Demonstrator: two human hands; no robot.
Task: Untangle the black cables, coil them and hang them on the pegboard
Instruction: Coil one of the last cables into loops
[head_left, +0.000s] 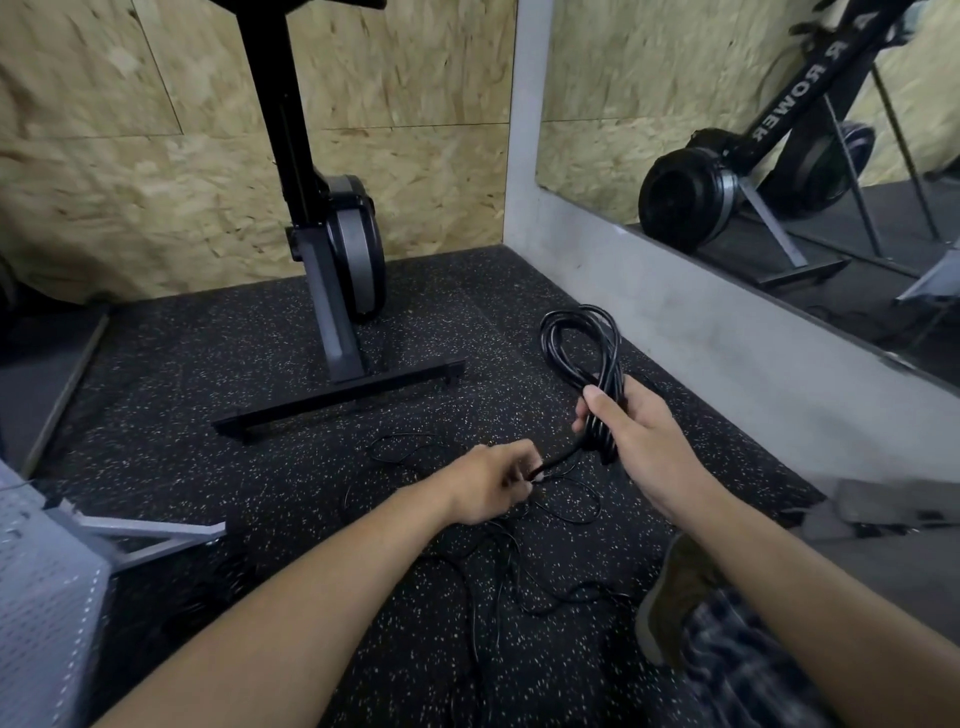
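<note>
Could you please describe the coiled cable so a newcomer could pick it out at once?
Find the mirror on the right wall. Just before it, the right hand grips the coiled cable, thick black loops rising above the fist. The other cables are thin and lie loose on the floor.

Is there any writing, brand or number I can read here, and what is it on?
"ROWER": white capitals on the black rail of the rowing machine seen in the mirror; an R stands before it, the rest cut off.
Nothing else readable: no writing shows on the near machine, the black cables or the pegboard.
</note>
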